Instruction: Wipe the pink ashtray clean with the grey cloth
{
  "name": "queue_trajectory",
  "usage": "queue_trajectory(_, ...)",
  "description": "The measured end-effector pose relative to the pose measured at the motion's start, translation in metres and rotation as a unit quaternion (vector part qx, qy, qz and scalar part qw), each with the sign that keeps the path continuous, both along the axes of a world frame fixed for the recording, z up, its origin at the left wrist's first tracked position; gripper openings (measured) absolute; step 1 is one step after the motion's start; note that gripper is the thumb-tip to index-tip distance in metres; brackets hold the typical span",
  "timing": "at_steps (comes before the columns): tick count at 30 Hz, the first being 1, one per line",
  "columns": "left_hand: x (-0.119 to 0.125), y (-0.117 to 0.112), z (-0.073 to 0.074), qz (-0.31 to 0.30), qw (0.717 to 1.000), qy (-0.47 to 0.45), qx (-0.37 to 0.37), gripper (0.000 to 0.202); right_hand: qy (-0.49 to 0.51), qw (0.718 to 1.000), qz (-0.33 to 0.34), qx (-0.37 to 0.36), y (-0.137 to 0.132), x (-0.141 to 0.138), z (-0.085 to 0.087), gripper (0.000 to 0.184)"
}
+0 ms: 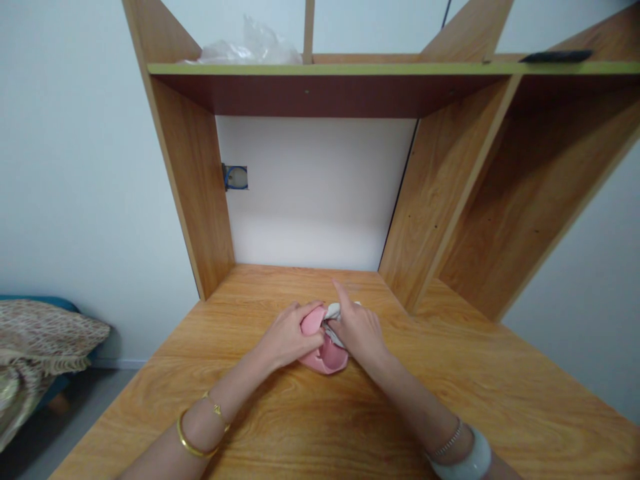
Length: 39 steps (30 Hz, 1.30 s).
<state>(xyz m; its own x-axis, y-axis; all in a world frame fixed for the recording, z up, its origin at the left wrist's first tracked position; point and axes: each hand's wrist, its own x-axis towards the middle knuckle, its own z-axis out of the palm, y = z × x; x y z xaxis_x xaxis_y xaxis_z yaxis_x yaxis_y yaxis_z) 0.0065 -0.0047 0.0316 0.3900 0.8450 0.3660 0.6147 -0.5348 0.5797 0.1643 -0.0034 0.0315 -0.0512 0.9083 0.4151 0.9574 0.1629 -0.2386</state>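
Near the middle of the wooden desk, my left hand [293, 337] is closed around a small pink item [330, 358] with a curved, hollow-looking lower part. Its exact kind cannot be made out. My right hand [361, 331] grips a crumpled white cloth [333, 311] against the pink item's right side, the index finger stretched out forward. Parts of both things are hidden behind the fingers. Gold bangles circle the left wrist; a pale bangle and a thin bracelet are on the right.
The wooden desk [280, 427] has upright side panels and a shelf [320, 69] above. On that shelf lie a clear plastic bag [250, 45] and a dark flat object [557, 57]. An open socket box [237, 177] with wires sits in the back wall. A patterned, fringed cover [45, 333] drapes blue furniture at left.
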Motion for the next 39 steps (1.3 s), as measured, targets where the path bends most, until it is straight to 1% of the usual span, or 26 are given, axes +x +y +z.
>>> queue_trajectory(3, -0.001, 0.000, 0.001, -0.010, 1.000, 0.002, -0.009, 0.054, 0.012, 1.000, 0.003, -0.003, 0.002, 0.002, -0.002, 0.068)
queue_trajectory(5, -0.001, 0.000, 0.001, -0.015, 1.000, 0.000, -0.011, 0.055, 0.023, 0.999, -0.003, -0.030, 0.006, 0.004, -0.005, 0.064)
queue_trajectory(8, -0.003, 0.000, 0.000, -0.018, 1.000, -0.025, -0.002, 0.056, 0.043, 0.997, 0.014, -0.059, 0.011, 0.009, -0.011, 0.057)
queue_trajectory(11, -0.005, 0.000, -0.003, 0.000, 0.998, -0.059, -0.002, 0.059, 0.090, 0.994, 0.029, -0.054, 0.013, 0.014, -0.017, 0.056)
queue_trajectory(13, -0.007, 0.000, -0.006, 0.023, 0.997, -0.072, -0.023, 0.065, 0.132, 0.990, 0.016, -0.040, 0.014, 0.017, -0.021, 0.057)
queue_trajectory(15, -0.006, -0.001, -0.011, 0.031, 0.994, -0.090, -0.051, 0.074, 0.178, 0.984, 0.000, -0.022, 0.016, 0.020, -0.024, 0.056)
queue_trajectory(17, -0.002, -0.003, -0.017, 0.010, 0.990, -0.120, -0.069, 0.083, 0.239, 0.971, 0.000, 0.002, 0.018, 0.021, -0.027, 0.053)
queue_trajectory(20, 0.008, -0.007, -0.023, -0.048, 0.980, -0.181, -0.072, 0.090, 0.351, 0.935, 0.047, 0.023, 0.022, 0.019, -0.033, 0.046)
queue_trajectory(22, 0.013, -0.010, -0.023, -0.050, 0.973, -0.213, -0.073, 0.089, 0.408, 0.909, 0.087, 0.019, 0.024, 0.014, -0.038, 0.041)
queue_trajectory(24, 0.014, -0.011, -0.020, -0.026, 0.972, -0.215, -0.088, 0.086, 0.437, 0.893, 0.109, 0.001, 0.026, 0.010, -0.041, 0.039)
queue_trajectory(26, 0.012, -0.012, -0.016, -0.006, 0.977, -0.191, -0.098, 0.084, 0.434, 0.894, 0.108, -0.023, 0.027, 0.008, -0.042, 0.042)
queue_trajectory(29, 0.008, -0.013, -0.009, 0.016, 0.987, -0.146, -0.073, 0.082, 0.385, 0.918, 0.075, -0.053, 0.027, 0.010, -0.037, 0.051)
queue_trajectory(33, 0.008, -0.015, -0.003, 0.052, 0.993, -0.096, -0.045, 0.083, 0.272, 0.961, 0.018, -0.047, 0.020, 0.016, -0.020, 0.066)
queue_trajectory(35, 0.009, -0.016, -0.002, 0.057, 0.994, -0.085, -0.043, 0.084, 0.203, 0.978, -0.015, -0.044, 0.013, 0.017, -0.010, 0.071)
queue_trajectory(37, 0.009, -0.016, -0.002, 0.057, 0.995, -0.076, -0.044, 0.084, 0.145, 0.988, -0.039, -0.043, 0.007, 0.016, -0.003, 0.072)
queue_trajectory(39, 0.008, -0.015, -0.002, 0.061, 0.995, -0.070, -0.040, 0.083, 0.107, 0.992, -0.047, -0.037, 0.003, 0.014, 0.001, 0.071)
